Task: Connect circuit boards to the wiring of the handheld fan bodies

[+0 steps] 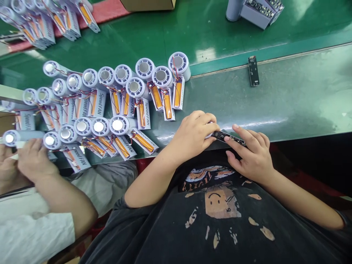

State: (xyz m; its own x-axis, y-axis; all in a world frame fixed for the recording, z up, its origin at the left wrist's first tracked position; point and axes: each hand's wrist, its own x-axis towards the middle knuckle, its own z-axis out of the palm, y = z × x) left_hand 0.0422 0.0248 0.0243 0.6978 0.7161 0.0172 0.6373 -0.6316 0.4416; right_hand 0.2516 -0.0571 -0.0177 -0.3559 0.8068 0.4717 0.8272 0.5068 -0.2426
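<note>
My left hand (194, 134) is closed around a pale fan unit (209, 132), mostly hidden by the fingers. A black circuit board (229, 138) points out of this hand to the right, over the table's front edge. My right hand (251, 152) has its fingers apart, with the index finger and another finger at the board and the thumb below it. Another black circuit board (253, 71) lies by itself on the table, beyond my right hand.
Rows of lavender fan units (121, 75) with orange batteries stand at the left. Another person's hands (35, 161) work at the far left. More fan parts (258, 13) lie at the back right, and a cardboard box (150, 4) sits at the back.
</note>
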